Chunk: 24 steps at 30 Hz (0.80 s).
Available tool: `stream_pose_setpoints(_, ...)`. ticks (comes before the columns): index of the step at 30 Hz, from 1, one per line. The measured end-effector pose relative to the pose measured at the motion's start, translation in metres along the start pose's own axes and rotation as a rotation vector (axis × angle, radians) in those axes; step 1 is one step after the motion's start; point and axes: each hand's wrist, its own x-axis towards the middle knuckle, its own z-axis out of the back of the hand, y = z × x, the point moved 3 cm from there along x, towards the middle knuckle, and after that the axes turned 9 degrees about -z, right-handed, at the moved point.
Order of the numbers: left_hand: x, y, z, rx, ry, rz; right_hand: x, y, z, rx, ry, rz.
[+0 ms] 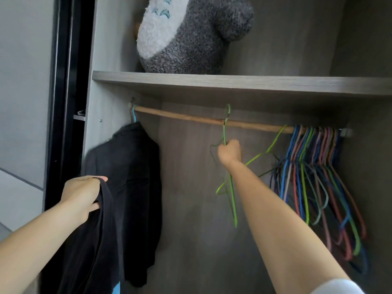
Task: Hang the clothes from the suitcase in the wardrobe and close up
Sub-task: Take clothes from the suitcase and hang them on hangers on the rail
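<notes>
Cloth fills the left side: your left hand [83, 194] has its grip curled round a limp black garment [106, 225], which drapes down from the fingers in front of the open wardrobe [99, 49]. Just behind it a black shirt [127, 166] already hangs on a pale blue hanger [133, 115] at the far left end of the round wooden rail [186, 118]. Above, the grey wooden shelf [233, 84] carries a grey-and-white plush toy [180, 39]. At mid-rail your right hand [230, 152] has its grip closed tight round the neck of a dark green wire hanger [224, 129]. Its hook sits at the rail; whether it is clear of the wood cannot be told. A lime green wire hanger [275, 137] leans askew just beside it, and a tight bunch of coloured wire hangers [314, 166] crowds the right end. The suitcase is out of view.

You appear to be fetching a hanger for the garment you hold. The next move likely calls for lifting the hook free without snagging the lime one. Then bring it to the garment and thread the shoulders in before hanging it on the bare stretch of rail.
</notes>
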Motion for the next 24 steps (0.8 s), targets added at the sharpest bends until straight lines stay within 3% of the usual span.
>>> stream_pose_setpoints(8, -0.009, 0.011, 0.006, 0.033, -0.038, 0.038, -0.039, -0.034, -0.057, 0.048, 0.222, -0.029)
stream_pose_setpoints(12, -0.015, 0.012, 0.009, 0.103, -0.036, 0.015, -0.09, -0.05, -0.074, 0.463, 0.271, -0.07)
stream_pose_setpoints(14, -0.017, 0.011, 0.015, 0.169, -0.035, 0.0, -0.109, -0.054, -0.083, 0.664, 0.384, -0.175)
stream_pose_setpoints(18, -0.024, 0.004, 0.029, 0.311, -0.024, -0.035, -0.127, -0.048, -0.091, 0.709, 0.518, -0.395)
stream_pose_setpoints(24, -0.033, 0.001, 0.039, 0.467, 0.041, -0.009, -0.164, -0.002, -0.07, 1.126, 0.651, -0.403)
